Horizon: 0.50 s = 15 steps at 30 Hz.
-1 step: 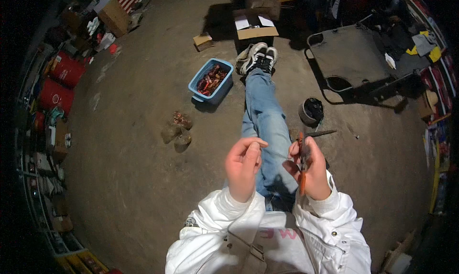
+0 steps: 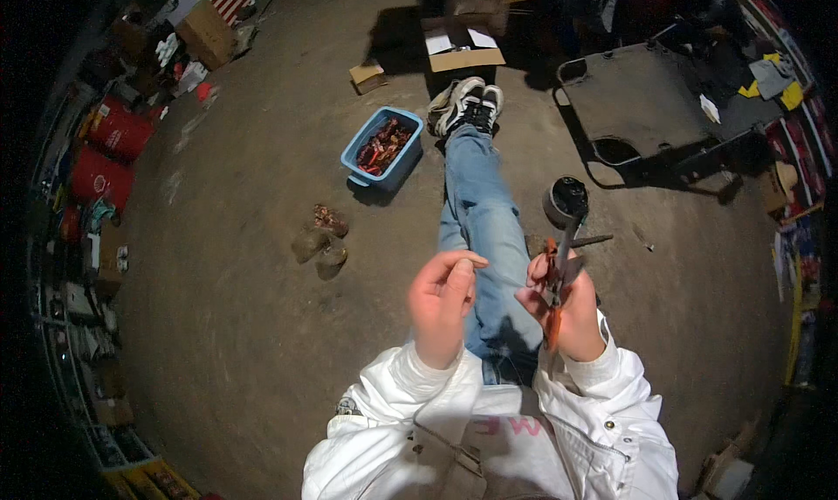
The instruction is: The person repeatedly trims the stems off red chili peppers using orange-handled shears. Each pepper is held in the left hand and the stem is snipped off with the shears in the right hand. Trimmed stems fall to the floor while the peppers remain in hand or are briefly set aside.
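Your left hand [image 2: 441,308] is pinching its fingertips together, though I cannot tell whether around anything; at its 3 o'clock, your right hand [image 2: 580,315] is gripping an orange-handled metal tool [image 2: 554,312]. On the floor [image 2: 236,343], a blue plastic tub [image 2: 371,178] is sitting at the left hand's 11 o'clock, plastic bags [image 2: 329,257] at 10.

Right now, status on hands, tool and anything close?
Left hand curled, contents unclear. Right hand gripping orange-handled tool. Legs below; dark bucket beyond.
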Motion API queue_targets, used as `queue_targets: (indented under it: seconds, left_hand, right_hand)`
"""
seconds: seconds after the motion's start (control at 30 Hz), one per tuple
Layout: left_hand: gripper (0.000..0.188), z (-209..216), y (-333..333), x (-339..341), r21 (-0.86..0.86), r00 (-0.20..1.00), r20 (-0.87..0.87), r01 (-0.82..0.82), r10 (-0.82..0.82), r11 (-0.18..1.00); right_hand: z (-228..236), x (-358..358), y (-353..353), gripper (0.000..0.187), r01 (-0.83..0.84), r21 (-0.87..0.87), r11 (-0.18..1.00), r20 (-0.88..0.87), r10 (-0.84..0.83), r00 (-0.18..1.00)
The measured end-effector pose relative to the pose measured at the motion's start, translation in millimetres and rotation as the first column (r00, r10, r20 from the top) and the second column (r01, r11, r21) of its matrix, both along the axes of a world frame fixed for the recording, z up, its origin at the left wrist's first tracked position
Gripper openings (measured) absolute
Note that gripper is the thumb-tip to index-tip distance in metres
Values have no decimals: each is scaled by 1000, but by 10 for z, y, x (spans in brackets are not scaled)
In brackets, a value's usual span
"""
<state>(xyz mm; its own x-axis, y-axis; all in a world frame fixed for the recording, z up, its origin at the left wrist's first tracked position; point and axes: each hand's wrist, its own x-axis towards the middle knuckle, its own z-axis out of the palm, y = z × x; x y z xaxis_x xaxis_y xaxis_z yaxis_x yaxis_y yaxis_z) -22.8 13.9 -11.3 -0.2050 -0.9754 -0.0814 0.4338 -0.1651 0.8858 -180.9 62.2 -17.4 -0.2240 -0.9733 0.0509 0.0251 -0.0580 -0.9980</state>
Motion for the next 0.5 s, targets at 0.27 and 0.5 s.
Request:
queue_targets:
  seconds: [0.27,0.5]
  left_hand:
    - [6,19,-30,156,-138,956,252,192,-153,972]
    - [11,112,-19,194,-37,941,84,331,-328,943]
  right_hand:
    - [116,-320,8,34,165,-54,985,139,-156,978]
    - [166,-365,69,35,198,-71,978,142,-187,972]
